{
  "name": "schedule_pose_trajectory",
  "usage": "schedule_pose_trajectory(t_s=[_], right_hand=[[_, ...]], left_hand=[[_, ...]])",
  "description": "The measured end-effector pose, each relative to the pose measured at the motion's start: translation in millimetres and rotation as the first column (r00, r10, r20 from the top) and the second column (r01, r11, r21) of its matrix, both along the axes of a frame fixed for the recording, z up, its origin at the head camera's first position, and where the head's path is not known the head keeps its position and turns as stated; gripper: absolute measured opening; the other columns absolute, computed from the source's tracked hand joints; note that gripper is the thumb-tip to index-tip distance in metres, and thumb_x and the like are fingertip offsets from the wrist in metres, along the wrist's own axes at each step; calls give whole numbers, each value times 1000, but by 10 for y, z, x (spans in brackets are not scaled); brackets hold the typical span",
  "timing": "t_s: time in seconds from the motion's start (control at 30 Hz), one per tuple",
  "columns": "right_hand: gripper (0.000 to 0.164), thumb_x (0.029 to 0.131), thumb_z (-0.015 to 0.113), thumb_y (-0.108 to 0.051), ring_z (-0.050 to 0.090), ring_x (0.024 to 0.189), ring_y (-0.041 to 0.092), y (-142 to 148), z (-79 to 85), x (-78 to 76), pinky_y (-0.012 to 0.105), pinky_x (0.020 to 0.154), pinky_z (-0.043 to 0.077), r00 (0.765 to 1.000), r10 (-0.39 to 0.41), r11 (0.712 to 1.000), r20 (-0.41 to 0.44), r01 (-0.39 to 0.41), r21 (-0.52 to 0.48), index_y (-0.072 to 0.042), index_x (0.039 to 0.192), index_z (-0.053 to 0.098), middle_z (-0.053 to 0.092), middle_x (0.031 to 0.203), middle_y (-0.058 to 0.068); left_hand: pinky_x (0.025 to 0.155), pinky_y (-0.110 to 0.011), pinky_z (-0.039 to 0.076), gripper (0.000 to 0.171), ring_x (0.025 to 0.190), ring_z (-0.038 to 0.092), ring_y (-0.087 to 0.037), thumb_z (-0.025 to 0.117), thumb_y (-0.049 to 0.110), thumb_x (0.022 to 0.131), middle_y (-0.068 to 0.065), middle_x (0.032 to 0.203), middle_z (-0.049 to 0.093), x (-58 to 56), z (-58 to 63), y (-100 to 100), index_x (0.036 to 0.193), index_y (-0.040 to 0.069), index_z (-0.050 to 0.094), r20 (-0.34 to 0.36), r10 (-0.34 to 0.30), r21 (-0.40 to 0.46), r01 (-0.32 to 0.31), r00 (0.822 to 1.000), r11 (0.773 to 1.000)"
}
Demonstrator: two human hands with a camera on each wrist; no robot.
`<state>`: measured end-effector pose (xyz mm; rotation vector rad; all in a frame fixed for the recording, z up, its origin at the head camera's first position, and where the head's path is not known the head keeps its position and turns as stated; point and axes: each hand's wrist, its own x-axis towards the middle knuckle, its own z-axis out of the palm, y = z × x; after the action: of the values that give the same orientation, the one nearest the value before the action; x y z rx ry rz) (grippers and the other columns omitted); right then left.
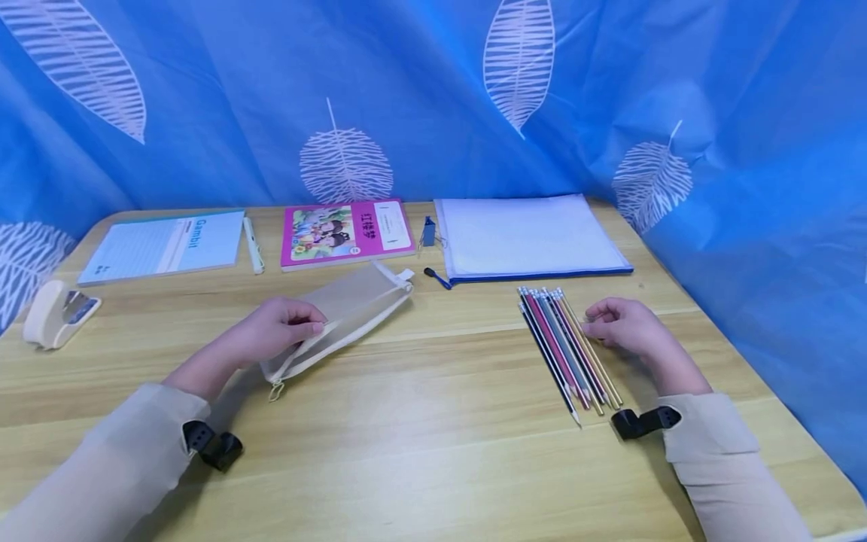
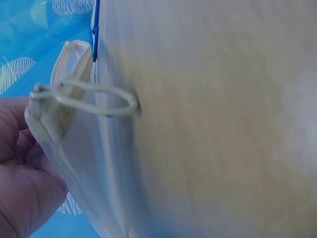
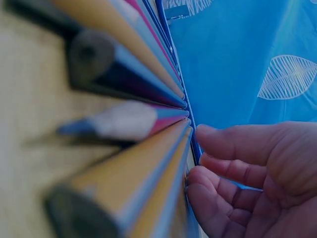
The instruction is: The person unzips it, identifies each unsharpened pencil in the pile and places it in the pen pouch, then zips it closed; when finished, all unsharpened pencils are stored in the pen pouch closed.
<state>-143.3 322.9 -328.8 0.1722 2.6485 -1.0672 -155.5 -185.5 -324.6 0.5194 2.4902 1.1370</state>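
My left hand [image 1: 281, 330] pinches the near side of a pale, see-through zip pouch [image 1: 352, 297], whose mouth gapes along its zipper. In the left wrist view, a cord loop [image 2: 99, 99] sticks out from the end of the pouch. A row of pencils [image 1: 562, 346] in black, pink, grey and gold lies side by side on the table, tips toward me. Beside the outermost gold pencil is my right hand [image 1: 626, 325], fingers loosely bent and thumb apart from them. The right wrist view shows those fingertips [image 3: 198, 181] right at the pencils' far ends.
Along the back lie a light-blue notebook [image 1: 169, 245], a pale pen [image 1: 254, 246], a pink book [image 1: 348, 233], a blue binder clip [image 1: 429, 232] and a white blue-edged folder [image 1: 528, 235]. A small dark-blue object [image 1: 437, 278] sits before the folder. At far left stands a white tape dispenser [image 1: 61, 315].
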Motion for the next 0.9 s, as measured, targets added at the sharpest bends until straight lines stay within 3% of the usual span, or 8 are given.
schedule_pose_trajectory(t_s=[0.2, 0.5, 0.7, 0.8, 0.87, 0.9], right_hand=[[36, 86, 62, -13, 56, 73, 14, -22, -12, -35, 27, 64, 51, 998, 33, 999, 61, -32, -7, 8, 112, 50, 55, 87, 7], [26, 79, 62, -12, 55, 65, 16, -45, 40, -128, 28, 60, 49, 993, 88, 982, 80, -100, 160, 5, 96, 53, 56, 79, 9], [27, 80, 62, -19, 55, 63, 16, -1, 118, -180, 28, 59, 47, 996, 49, 975, 70, -63, 215, 4, 92, 54, 57, 75, 7], [27, 82, 56, -15, 55, 64, 13, 47, 195, -174, 28, 60, 50, 1000, -24, 993, -1, 24, 113, 7, 97, 52, 55, 76, 6], [22, 82, 52, -10, 54, 63, 9, 50, 247, -158, 26, 61, 52, 995, -91, 995, -50, 89, -50, 6, 97, 50, 53, 74, 3], [18, 83, 50, -7, 54, 62, 8, 30, 273, -144, 25, 61, 53, 989, -133, 980, -60, 122, -160, 5, 96, 49, 53, 73, 1]], left_hand=[[60, -28, 42, 21, 67, 47, -15, 48, 12, 96, -3, 74, 50, 26, 13, 21, 107, -1, 61, 42, 36, 36, -38, 998, 999], [60, -26, 41, 22, 69, 45, -15, 51, 13, 95, -4, 76, 50, 43, -9, 32, 107, -2, 61, 51, 72, 65, -76, 996, 995], [60, -26, 41, 23, 68, 46, -15, 50, 14, 95, -4, 76, 50, 49, -8, 50, 110, -2, 60, 78, 86, 82, -93, 993, 992], [60, -27, 42, 23, 68, 47, -16, 51, 14, 95, -4, 76, 51, 59, 2, 57, 110, -2, 60, 86, 91, 81, -98, 992, 992], [60, -27, 43, 24, 69, 47, -16, 51, 15, 95, -4, 77, 52, 67, 3, 59, 110, -2, 60, 88, 89, 78, -96, 992, 992], [60, -27, 43, 24, 69, 48, -16, 51, 15, 95, -4, 77, 52, 70, 2, 61, 110, -2, 61, 89, 90, 74, -96, 992, 993]])
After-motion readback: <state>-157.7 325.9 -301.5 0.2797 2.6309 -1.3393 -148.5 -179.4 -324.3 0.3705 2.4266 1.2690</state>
